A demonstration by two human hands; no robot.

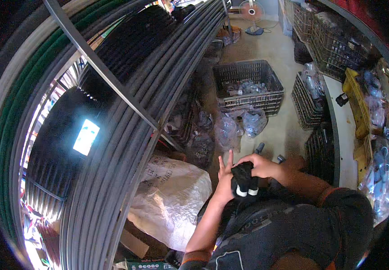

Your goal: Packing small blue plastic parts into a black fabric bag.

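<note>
A small bundle of black material [242,173], with two white rounded ends below it, lies between my two hands in front of my body. My left hand [226,179] touches its left side, with two fingers raised and spread. My right hand [262,166] pinches its upper right edge between thumb and fingers. What the black bundle is cannot be made out. Just beyond my hands, a grey pipe fitting [259,147] lies on the floor, and another grey fitting [281,158] lies to the right of it.
Ahead stand a black plastic crate [251,101] of fittings and clear plastic bags [228,130]. Long grey pipes [120,135] on a metal rack fill the left. A white woven sack [177,195] lies left of my arm. A yellow crate [353,101] stands right; a fan [251,11] is far back.
</note>
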